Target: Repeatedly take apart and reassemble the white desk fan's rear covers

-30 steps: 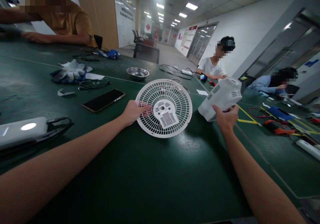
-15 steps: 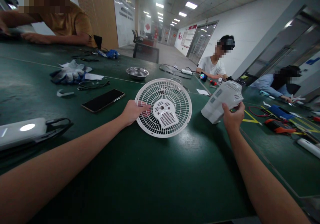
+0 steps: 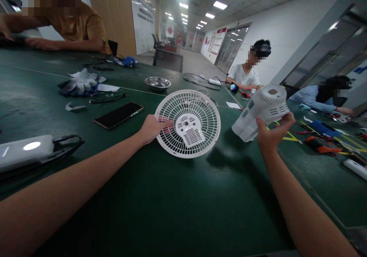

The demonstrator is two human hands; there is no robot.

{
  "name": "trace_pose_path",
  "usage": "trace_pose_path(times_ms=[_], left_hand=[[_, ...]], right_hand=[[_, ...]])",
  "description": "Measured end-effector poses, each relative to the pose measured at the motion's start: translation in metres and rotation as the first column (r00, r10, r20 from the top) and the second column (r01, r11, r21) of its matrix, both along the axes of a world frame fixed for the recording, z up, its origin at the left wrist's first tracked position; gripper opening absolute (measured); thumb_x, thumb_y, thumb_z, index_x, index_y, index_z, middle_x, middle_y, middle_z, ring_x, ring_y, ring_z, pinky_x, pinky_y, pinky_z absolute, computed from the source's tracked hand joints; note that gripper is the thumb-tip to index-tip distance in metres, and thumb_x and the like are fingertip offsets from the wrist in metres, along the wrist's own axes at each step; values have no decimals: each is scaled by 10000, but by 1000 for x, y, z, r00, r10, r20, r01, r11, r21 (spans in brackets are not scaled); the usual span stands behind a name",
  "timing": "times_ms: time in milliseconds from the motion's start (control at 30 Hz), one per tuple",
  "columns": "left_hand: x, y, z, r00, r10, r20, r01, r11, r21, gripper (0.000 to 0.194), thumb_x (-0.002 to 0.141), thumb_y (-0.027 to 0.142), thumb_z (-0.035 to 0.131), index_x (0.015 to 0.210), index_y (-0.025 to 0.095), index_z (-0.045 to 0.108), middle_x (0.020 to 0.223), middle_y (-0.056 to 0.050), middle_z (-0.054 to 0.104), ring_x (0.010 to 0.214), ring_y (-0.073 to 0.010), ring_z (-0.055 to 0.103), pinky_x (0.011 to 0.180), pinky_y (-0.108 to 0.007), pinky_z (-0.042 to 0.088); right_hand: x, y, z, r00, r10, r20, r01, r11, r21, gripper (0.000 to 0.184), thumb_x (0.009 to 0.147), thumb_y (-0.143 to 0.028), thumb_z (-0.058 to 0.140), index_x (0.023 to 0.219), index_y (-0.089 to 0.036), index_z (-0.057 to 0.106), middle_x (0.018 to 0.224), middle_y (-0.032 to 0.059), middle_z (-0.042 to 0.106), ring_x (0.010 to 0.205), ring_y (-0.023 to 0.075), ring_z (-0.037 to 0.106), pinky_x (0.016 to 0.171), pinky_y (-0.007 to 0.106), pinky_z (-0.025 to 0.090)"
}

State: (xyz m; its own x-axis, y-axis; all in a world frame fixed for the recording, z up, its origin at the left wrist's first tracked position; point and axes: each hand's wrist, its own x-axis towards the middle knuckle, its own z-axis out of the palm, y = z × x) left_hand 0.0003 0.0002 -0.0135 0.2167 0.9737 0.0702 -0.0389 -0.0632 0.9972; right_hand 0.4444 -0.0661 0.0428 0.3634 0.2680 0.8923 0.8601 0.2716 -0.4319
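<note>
The left hand (image 3: 151,128) is resting on the near-left rim of the white fan grille (image 3: 187,122), which is lying flat on the green table (image 3: 172,199). Its fingers (image 3: 165,124) are lying close together on top of the grille's ribs, pressing rather than clamping; the thumb is hidden, so whether it is hooking the rim cannot be told. The grille's solid centre plate is sitting clear of the fingertips, toward the middle.

The right hand (image 3: 272,134) is holding the white motor housing (image 3: 259,111) off the table, to the right of the grille and apart from it. The fingers are curling up around the housing's lower side, with the thumb on the near face, so the hand is clamped on the housing. The housing is tilting, its round vented end pointing up and right.

Small grey labels are showing on the housing's side; their print is too small to read. Wall signs in the background are likewise illegible.

A black phone (image 3: 118,114) is lying left of the grille, a steel bowl (image 3: 158,83) beyond it, and gloves (image 3: 79,85) farther left. Other persons are sitting at the table's far edges.
</note>
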Motion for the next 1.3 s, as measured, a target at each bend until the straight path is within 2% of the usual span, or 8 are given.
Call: trace_pose_path(times_ms=[300,633,833,900,1033,1133,1200,1300], left_hand=[[6,-3,4,999,29,42,-28,999,-20,149,778,248,825,827,132,745,742,-77,753,642,-202,705,635,-365,588],[4,-8,11,1000,10,8,-10,1000,-5,134,787,244,806,817,124,756,748,-76,754,654,-202,699,647,-356,578],[4,-9,9,999,12,38,-13,1000,15,147,786,249,816,849,125,765,764,-91,746,696,-233,709,673,-397,583],[4,-9,8,999,17,52,-18,1000,22,145,789,247,818,859,129,769,760,-94,743,701,-239,712,669,-401,582],[3,-12,9,998,40,54,-44,995,86,126,792,249,819,844,145,772,757,-81,747,685,-231,711,675,-398,587],[2,-15,10,998,32,46,-38,989,145,137,810,274,805,850,148,770,769,-71,755,704,-233,718,712,-402,597],[2,-18,11,999,22,26,-26,985,172,153,820,292,799,858,148,768,785,-71,760,731,-241,724,740,-407,599],[5,-20,13,1000,-9,-24,13,983,180,206,824,338,803,909,154,764,852,-80,773,808,-263,733,782,-411,596]], right_hand=[[-83,3,-37,988,123,-97,-156,789,-594,743,696,-592,782,1249,-149,561,1131,156,718,971,307,680,913,463,522],[-98,9,-50,987,8,163,141,457,-878,699,786,-647,692,1258,-145,570,1298,238,643,1251,421,568,1043,583,414],[-109,-6,-35,971,215,109,-101,772,-628,617,808,-506,711,1311,-168,592,1365,201,593,1302,391,506,1108,605,369],[-121,-13,-30,932,356,-66,-334,774,-538,434,855,-496,674,1174,-201,675,1215,142,678,1164,335,595,1056,544,444],[-159,-30,-32,483,465,-742,-873,327,-363,395,899,-604,606,1038,-253,721,925,44,754,874,264,692,821,446,571],[-184,-43,-34,166,380,-910,-985,12,-175,453,876,-654,610,1143,-299,703,973,32,774,913,269,719,791,449,587],[-192,-49,-33,101,363,-926,-989,-63,-132,492,869,-691,592,1160,-311,702,982,39,780,941,276,726,791,457,591],[-195,-53,-33,144,452,-880,-988,13,-155,507,860,-708,586,1167,-320,695,989,39,780,964,282,725,791,466,595]])
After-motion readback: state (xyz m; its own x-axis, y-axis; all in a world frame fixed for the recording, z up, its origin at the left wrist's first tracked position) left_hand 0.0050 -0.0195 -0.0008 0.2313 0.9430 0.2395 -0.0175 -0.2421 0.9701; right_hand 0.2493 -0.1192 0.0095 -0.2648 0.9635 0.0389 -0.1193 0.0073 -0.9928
